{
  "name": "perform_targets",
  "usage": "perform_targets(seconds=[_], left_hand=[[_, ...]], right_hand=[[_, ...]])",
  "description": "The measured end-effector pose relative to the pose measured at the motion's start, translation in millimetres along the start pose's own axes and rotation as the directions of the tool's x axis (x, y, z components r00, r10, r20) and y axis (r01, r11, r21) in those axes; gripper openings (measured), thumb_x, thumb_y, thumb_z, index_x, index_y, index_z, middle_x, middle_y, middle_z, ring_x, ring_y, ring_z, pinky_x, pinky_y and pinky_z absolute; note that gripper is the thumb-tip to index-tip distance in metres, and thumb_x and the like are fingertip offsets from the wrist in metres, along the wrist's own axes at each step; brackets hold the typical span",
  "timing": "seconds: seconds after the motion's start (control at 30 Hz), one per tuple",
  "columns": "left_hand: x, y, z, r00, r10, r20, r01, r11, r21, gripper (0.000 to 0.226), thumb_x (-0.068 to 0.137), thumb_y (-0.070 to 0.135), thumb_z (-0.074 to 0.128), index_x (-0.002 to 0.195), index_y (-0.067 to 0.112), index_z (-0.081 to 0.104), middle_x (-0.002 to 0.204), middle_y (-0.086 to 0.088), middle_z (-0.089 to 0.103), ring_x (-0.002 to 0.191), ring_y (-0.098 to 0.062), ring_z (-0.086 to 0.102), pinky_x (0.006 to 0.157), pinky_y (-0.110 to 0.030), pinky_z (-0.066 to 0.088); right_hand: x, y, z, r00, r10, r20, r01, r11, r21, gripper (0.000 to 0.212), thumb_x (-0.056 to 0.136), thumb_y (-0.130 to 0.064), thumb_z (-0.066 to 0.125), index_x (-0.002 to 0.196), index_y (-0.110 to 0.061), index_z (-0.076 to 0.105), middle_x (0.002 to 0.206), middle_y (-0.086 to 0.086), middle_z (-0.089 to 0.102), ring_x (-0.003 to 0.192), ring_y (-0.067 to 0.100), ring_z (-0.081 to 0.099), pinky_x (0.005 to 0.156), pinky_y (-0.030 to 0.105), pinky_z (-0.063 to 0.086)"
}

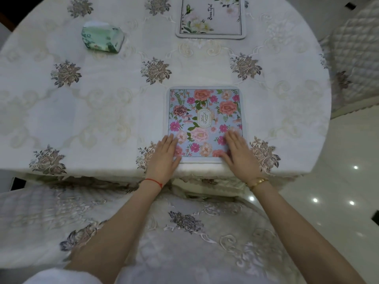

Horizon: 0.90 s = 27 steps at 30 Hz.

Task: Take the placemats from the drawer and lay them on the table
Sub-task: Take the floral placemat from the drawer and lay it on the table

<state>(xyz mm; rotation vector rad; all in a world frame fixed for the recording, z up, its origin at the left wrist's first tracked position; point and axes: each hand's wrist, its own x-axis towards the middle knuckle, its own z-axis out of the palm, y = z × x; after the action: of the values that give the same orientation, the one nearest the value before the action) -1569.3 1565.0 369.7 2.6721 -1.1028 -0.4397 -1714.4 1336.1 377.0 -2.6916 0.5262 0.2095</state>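
The round table (61, 111), under its embroidered cloth, stretches away ahead of both hands, and a quilted chair (356, 64) stands off beyond the right hand's side. Far past the fingertips lies the white flowered placemat (211, 17), while the blue flowered placemat (203, 121) lies flat at the near table edge directly beneath the hands, and a green tissue pack (102, 36) sits well ahead of the left hand. The left hand (164, 154) and right hand (240, 152) each rest flat, fingers straight, on the blue placemat's near corners.

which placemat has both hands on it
The blue pink-flowered placemat at the near edge; left hand and right hand press it. The white placemat lies untouched.
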Motion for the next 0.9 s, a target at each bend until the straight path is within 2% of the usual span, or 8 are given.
perform_targets(seconds=[0.1,0.2,0.4,0.5,0.63,0.77,0.9], left_hand=[[2.7,28.0,7.3,0.999,0.044,0.003,-0.044,0.999,-0.01,0.064,0.101,0.04,0.036,0.153,0.013,0.01,0.161,-0.006,0.007,0.149,-0.02,0.001,0.121,-0.034,0.001],[4.1,41.6,16.7,0.999,-0.009,0.045,0.01,1.0,-0.014,0.066,0.101,0.04,0.036,0.153,0.012,0.007,0.162,-0.006,0.001,0.149,-0.019,-0.002,0.122,-0.036,0.003],[-7.9,15.1,16.2,0.999,-0.032,0.043,0.032,0.999,-0.002,0.069,0.1,0.046,0.033,0.153,0.014,0.004,0.162,-0.003,0.002,0.149,-0.017,0.0,0.122,-0.036,0.002],[-12.8,1.5,10.3,0.999,-0.029,0.033,0.029,1.0,0.0,0.068,0.1,0.046,0.034,0.153,0.014,0.006,0.162,-0.003,0.003,0.149,-0.017,0.002,0.122,-0.035,0.003],[-8.9,-1.7,2.4,1.0,0.0,-0.001,0.0,1.0,-0.012,0.066,0.1,0.041,0.039,0.153,0.013,0.012,0.161,-0.005,0.009,0.149,-0.02,0.006,0.12,-0.031,-0.001],[22.1,14.1,-7.1,0.999,0.045,-0.03,-0.048,0.996,-0.08,0.064,0.099,0.036,0.044,0.152,0.01,0.018,0.16,-0.008,0.015,0.148,-0.021,0.009,0.121,-0.032,0.003],[59.3,26.4,-6.9,0.998,0.066,0.015,-0.064,0.994,-0.086,0.066,0.099,0.035,0.044,0.153,0.01,0.014,0.161,-0.006,0.009,0.149,-0.022,0.005,0.122,-0.033,0.006]], right_hand=[[6.6,-40.9,16.2,0.999,-0.049,0.021,0.048,0.998,0.036,0.065,0.101,-0.048,0.029,0.153,-0.018,0.003,0.159,-0.002,-0.005,0.146,0.013,-0.009,0.12,0.032,-0.003],[8.6,-55.0,34.3,1.0,-0.022,0.018,0.021,0.998,0.054,0.061,0.103,-0.041,0.027,0.153,-0.014,0.004,0.161,0.001,0.0,0.146,0.013,-0.007,0.122,0.036,0.003],[-18.5,-10.0,27.6,1.0,0.026,-0.003,-0.026,0.999,0.025,0.061,0.102,-0.045,0.021,0.153,-0.018,0.002,0.161,0.0,0.001,0.148,0.013,-0.004,0.122,0.036,0.005],[-31.1,16.8,15.8,0.998,0.058,-0.002,-0.058,0.998,-0.002,0.062,0.102,-0.046,0.025,0.153,-0.018,0.003,0.161,-0.001,0.0,0.147,0.012,-0.005,0.122,0.036,0.005],[-29.3,31.6,-2.0,0.996,0.086,-0.028,-0.084,0.995,0.062,0.064,0.1,-0.044,0.033,0.153,-0.016,0.01,0.16,-0.002,0.005,0.145,0.008,-0.006,0.121,0.035,0.005],[10.3,12.0,-15.2,0.999,-0.01,-0.04,0.012,0.998,0.062,0.062,0.101,-0.042,0.035,0.153,-0.017,0.012,0.16,-0.002,0.005,0.147,0.013,-0.002,0.12,0.032,0.003],[61.6,-9.4,-7.6,0.995,-0.094,0.04,0.092,0.995,0.043,0.066,0.1,-0.041,0.038,0.153,-0.013,0.01,0.161,0.003,0.004,0.148,0.019,-0.002,0.122,0.039,0.005]])
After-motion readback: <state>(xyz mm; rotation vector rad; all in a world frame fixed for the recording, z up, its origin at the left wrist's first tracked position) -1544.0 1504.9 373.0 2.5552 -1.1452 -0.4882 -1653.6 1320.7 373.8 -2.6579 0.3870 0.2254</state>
